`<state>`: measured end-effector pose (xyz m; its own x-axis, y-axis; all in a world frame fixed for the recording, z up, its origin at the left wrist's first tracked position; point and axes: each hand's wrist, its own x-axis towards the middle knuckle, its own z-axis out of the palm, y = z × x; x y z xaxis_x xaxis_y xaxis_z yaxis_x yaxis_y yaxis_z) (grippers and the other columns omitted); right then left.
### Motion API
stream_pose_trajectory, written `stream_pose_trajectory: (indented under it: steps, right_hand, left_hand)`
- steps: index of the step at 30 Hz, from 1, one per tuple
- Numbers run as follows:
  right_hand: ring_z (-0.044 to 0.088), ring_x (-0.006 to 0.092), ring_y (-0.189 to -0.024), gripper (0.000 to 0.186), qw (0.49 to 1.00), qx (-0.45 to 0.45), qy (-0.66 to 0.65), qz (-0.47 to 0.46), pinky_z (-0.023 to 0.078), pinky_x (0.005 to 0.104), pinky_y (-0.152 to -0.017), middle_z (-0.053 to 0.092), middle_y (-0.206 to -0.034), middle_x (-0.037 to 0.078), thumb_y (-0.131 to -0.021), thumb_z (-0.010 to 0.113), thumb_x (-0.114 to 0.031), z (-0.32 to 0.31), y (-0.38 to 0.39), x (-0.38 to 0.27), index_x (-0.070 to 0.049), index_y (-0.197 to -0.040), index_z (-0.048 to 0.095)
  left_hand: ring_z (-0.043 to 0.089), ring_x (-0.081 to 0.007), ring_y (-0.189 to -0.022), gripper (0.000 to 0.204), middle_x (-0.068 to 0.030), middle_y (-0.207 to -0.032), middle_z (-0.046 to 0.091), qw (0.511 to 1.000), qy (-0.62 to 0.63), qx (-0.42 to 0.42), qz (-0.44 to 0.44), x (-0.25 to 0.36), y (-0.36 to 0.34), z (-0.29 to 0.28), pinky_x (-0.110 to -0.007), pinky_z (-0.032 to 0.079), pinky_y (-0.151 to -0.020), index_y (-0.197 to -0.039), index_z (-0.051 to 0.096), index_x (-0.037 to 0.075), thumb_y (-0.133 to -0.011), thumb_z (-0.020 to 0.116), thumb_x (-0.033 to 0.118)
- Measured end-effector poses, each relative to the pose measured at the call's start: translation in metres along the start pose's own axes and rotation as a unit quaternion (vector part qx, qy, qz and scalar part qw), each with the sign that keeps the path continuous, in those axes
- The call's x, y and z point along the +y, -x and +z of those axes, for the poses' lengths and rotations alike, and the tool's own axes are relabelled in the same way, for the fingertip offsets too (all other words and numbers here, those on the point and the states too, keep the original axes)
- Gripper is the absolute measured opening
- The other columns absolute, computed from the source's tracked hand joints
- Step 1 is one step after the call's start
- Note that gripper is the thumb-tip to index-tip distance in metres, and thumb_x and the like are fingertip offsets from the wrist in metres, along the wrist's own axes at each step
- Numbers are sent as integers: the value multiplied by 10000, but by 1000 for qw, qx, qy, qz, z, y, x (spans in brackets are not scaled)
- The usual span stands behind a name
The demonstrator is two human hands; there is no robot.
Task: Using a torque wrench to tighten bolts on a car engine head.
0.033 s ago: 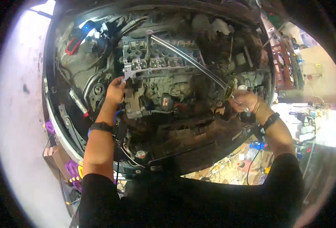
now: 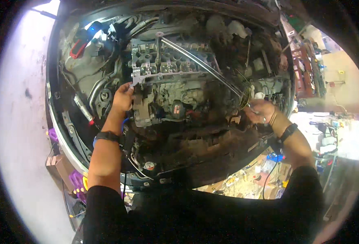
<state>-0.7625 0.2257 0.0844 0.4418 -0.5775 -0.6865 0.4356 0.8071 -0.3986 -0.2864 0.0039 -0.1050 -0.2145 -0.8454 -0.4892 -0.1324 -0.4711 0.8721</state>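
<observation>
I look down into an open engine bay with a bare metal cylinder head (image 2: 167, 61) at its top centre. A long shiny wrench bar (image 2: 203, 65) runs from a socket standing on the head down to the right. My right hand (image 2: 260, 112) is closed round the bar's handle end at the right side of the engine. My left hand (image 2: 123, 97) grips the left corner of the cylinder head, fingers curled on its edge. Both wrists wear dark bands.
Hoses and a red-handled part (image 2: 78, 49) fill the bay's left side. A small cylinder-shaped tool (image 2: 84, 109) lies near the left fender. The dark front crossmember (image 2: 195, 150) runs below the engine. Purple items (image 2: 75, 179) sit lower left. Cluttered floor (image 2: 248, 175) and shelves (image 2: 305, 61) lie to the right.
</observation>
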Motion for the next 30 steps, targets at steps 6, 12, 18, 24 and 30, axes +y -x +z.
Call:
stream_pose_trajectory:
  steps: [6,12,18,24,30]
  right_hand:
    - [396,74,-434,263,988,-101,-115,-32,326,212,-398,484,-642,32,-871,643,-94,-6,-28,26,24,-1065,511]
    - [417,75,-487,279,991,-4,-111,-77,334,214,-420,469,-661,5,-855,653,-73,38,-12,60,14,-1085,520]
    - [420,77,-501,250,985,62,-108,-123,333,214,-431,468,-659,-12,-879,635,-85,111,-31,106,-19,-1095,529]
    - [411,71,-468,175,974,66,-123,-180,296,215,-406,443,-605,-7,-899,612,-120,169,-52,138,-48,-1032,523]
    - [384,70,-462,152,962,88,-181,-184,301,223,-430,424,-608,-20,-928,592,-150,229,-84,168,-65,-1037,527]
  left_hand:
    - [498,-79,-537,260,9,-769,604,998,14,26,50,-37,-21,-29,-242,347,-398,-1212,611,92,-975,552,182]
    - [521,-80,-665,259,29,-914,610,999,-36,16,-23,-12,-10,-7,-243,463,-620,-1211,624,99,-979,565,198]
    - [512,-87,-617,266,22,-898,613,998,-55,2,43,-31,-26,-24,-250,460,-590,-1211,623,86,-976,572,199]
    - [534,-83,-688,284,20,-924,624,997,-74,-7,14,-14,-20,-14,-254,470,-625,-1218,613,53,-973,576,192]
    - [527,-92,-646,279,19,-878,625,995,-77,-46,51,-33,-38,-27,-261,468,-622,-1207,613,47,-963,583,180]
